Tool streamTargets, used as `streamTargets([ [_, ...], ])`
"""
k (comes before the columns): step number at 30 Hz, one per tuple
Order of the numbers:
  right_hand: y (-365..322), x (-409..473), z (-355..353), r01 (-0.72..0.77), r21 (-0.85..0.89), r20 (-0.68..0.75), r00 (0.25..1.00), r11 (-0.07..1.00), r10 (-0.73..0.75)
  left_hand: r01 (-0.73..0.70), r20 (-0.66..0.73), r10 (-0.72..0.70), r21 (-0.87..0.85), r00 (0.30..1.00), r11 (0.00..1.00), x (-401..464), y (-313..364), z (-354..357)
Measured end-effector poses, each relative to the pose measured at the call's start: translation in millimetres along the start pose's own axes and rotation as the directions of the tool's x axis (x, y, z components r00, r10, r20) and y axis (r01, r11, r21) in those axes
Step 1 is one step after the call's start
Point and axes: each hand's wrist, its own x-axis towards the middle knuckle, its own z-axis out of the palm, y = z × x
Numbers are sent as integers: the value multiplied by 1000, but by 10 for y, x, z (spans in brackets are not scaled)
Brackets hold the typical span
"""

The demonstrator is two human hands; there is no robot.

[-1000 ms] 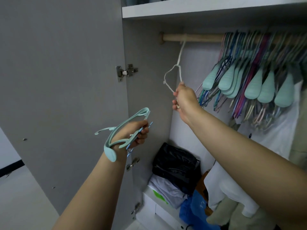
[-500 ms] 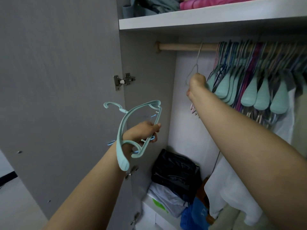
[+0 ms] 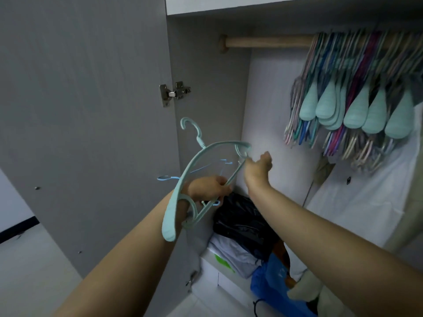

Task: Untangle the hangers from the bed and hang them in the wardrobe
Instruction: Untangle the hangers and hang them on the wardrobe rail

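Note:
My left hand [image 3: 206,187] is shut on a mint-green plastic hanger [image 3: 170,221] and a thin blue wire hanger [image 3: 167,178], held up in front of the open wardrobe. The mint hanger's hook points up and left. My right hand [image 3: 257,168] is at the mint hanger's right end with its fingers apart and holds nothing; whether it touches the hanger I cannot tell. Above, a wooden rod [image 3: 263,42] carries a dense bunch of several hung hangers [image 3: 354,99], mint plastic and coloured wire, at its right part. The rod's left stretch is bare.
The grey wardrobe door [image 3: 80,110] stands open at left, with a metal hinge [image 3: 175,92]. A shelf [image 3: 251,5] runs above the rod. Below lie a black bag [image 3: 240,220], folded clothes and a blue bag [image 3: 274,282]. A white garment [image 3: 366,202] hangs at right.
My right hand slid the pale wire hanger along the rod to the bunch, let it go and dropped to the mint hanger. My left hand raised its hangers.

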Motion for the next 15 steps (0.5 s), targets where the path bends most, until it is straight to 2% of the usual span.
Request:
streamTargets([
  [1,157,-10,-38,53,-221,118,993,974,-27,-16,53,15,30,999,999,-42,16,27],
  [2,286,23,-101,151,-467,246,969,871,-36,-34,120,25,74,992,997,-81,21,59],
  [3,359,93,-198,267,-634,355,934,725,-34,-48,187,24,126,982,991,-113,7,93],
  [5,441,272,-378,413,-771,486,874,484,28,-68,250,2,257,968,964,-160,-55,154],
  [6,466,352,-448,428,-791,515,852,437,96,-77,255,-8,320,967,944,-175,-104,172],
  [8,530,435,-540,436,-778,560,807,452,186,-82,287,-25,353,958,932,-187,-224,202],
  [10,628,425,-648,433,-706,592,795,560,132,-76,347,-6,222,938,972,-190,-355,225],
  [12,734,428,-799,391,-618,572,819,682,48,19,347,24,-119,938,993,-184,-515,250],
  [14,802,462,-1000,326,-616,488,873,717,22,212,339,-54,-449,939,868,-167,-711,287],
  [15,828,486,-1099,283,-630,448,893,723,40,313,367,-116,-541,923,780,-163,-814,318],
])
